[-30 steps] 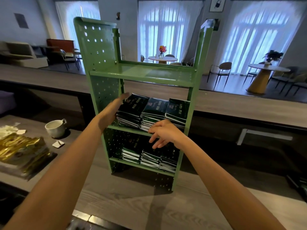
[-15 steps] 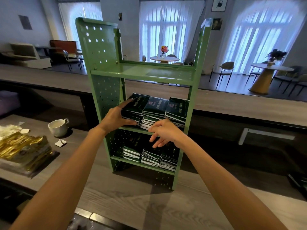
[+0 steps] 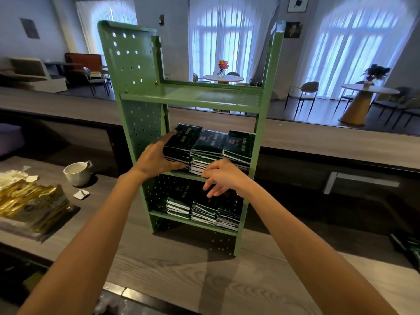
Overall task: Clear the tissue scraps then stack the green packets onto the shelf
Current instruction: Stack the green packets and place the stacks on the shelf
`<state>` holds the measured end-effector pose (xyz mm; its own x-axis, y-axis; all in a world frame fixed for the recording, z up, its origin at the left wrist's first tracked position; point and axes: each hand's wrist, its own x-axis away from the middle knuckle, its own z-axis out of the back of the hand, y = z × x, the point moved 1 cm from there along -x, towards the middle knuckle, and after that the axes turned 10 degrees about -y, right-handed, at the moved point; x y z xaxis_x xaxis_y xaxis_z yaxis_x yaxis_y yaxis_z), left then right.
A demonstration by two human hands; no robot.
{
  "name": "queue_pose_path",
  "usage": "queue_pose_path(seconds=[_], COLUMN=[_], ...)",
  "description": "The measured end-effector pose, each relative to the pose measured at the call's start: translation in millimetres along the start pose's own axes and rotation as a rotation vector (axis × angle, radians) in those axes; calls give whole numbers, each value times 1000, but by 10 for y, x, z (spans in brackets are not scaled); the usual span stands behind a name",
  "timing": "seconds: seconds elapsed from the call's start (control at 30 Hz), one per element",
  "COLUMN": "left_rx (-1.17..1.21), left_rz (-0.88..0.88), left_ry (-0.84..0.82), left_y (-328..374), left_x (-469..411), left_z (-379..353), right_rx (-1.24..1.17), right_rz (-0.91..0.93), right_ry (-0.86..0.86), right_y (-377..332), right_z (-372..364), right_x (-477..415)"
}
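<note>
Where green packets (image 3: 187, 139) sit, left fingers (image 3: 168, 139) apparently press alongside.

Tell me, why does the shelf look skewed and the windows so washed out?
Head view: the wide-angle lens skews the green shelf and bends the wooden counter. The backlit windows glare white through the curtains, leaving the green packets on the bottom tier in shadow.

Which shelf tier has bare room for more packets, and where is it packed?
Top tier of the shelf is bare. Counter in front of it is bare too. Middle stacks and bottom stacks fill their tiers side to side.
</note>
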<state>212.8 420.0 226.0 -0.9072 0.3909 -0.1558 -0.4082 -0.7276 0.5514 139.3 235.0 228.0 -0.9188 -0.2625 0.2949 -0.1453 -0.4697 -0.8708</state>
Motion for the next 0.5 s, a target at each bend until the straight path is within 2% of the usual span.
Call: queue_pose_path(seconds=[0.13, 0.23, 0.3, 0.4, 0.5], left_rx=[-50, -102, -128, -172, -108], left_rz=[19, -63, -163, -300, -308], left_ry=[181, 382, 444, 397, 267], left_y=[227, 524, 707, 954, 1219], left_x=[253, 490, 635, 790, 857], left_z=[16, -106, -279, -666, -1174], right_rx=[68, 120, 186, 463, 718], right_rz=[54, 113, 151, 169, 79], right_ry=[-4, 21, 63, 168, 265], right_y=[42, 147, 285, 639, 1104], right_z=[10, 56, 117, 255, 425], right_x=[80, 250, 408, 687, 995])
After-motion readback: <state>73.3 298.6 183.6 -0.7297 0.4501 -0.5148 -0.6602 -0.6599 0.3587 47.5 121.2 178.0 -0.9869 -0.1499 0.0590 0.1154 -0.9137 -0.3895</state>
